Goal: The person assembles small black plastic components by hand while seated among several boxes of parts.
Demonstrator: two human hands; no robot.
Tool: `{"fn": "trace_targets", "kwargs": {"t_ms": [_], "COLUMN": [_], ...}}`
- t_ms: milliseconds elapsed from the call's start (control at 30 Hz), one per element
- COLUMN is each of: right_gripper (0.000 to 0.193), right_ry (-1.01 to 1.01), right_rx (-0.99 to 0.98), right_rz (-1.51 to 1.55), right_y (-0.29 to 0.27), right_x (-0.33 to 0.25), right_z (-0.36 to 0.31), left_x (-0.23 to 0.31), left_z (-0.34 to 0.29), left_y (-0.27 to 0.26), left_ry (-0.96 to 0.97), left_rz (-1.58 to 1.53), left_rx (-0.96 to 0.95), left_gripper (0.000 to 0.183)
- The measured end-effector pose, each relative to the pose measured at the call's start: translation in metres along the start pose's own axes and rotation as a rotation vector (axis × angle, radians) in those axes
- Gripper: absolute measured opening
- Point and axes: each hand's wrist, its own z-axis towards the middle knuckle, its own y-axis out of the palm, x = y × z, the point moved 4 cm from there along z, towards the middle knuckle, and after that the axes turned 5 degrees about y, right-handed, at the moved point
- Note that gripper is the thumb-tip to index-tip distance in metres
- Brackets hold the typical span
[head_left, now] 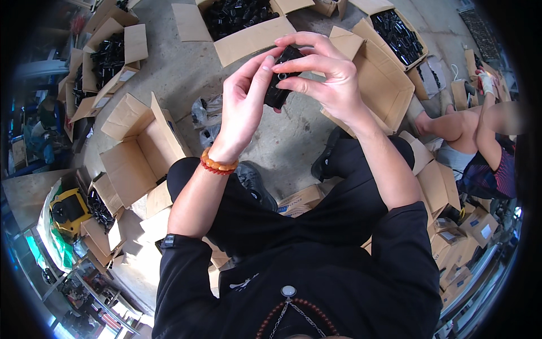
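Between my two raised hands is a glossy black oblong part (276, 97) with a small ring-like detail on its face; its exact kind I cannot make out. My left hand (245, 93) grips its left side, thumb lying along the front. From the right, my right hand (327, 70) pinches the upper part with bent fingers. Some fingertips are hidden behind the part. Beyond my hands stands an open carton (248, 45) heaped with similar-looking black pieces.
Open cartons with little visible inside stand at left (132, 158) and right (389, 93). More boxes of black pieces (398, 37) surround me. Another person (457, 133) sits at the far right. A yellow machine (70, 209) is at left, and clear plastic bags (208, 113) lie on the concrete floor (288, 141).
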Motion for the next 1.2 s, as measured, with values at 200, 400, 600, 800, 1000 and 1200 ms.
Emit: {"fn": "trace_targets", "kwargs": {"t_ms": [200, 400, 600, 800, 1000, 1200], "right_gripper": [0.024, 0.031, 0.026, 0.021, 0.027, 0.018], "right_ry": [-0.06, -0.141, -0.076, -0.114, -0.07, -0.173], "right_rx": [0.039, 0.054, -0.01, -0.005, 0.03, 0.009], "right_rz": [-0.073, -0.132, -0.042, -0.06, 0.018, 0.023], "right_y": [-0.003, -0.004, -0.001, -0.005, -0.006, -0.015], "right_x": [-0.001, -0.005, -0.007, -0.008, -0.007, -0.011], "right_z": [0.0, 0.001, -0.002, 0.0, -0.005, -0.007], "left_x": [0.006, 0.006, 0.006, 0.003, -0.003, -0.005], "left_z": [-0.001, -0.002, -0.003, -0.002, -0.004, -0.004], "left_y": [0.004, 0.006, 0.003, -0.001, 0.003, 0.008], "left_ry": [0.006, 0.034, 0.012, 0.002, -0.016, 0.004], "left_rz": [0.113, 0.168, 0.135, 0.12, 0.163, 0.107], "left_rx": [0.022, 0.021, 0.034, 0.041, 0.137, 0.159], "left_gripper": [0.036, 0.034, 0.034, 0.03, 0.031, 0.034]}}
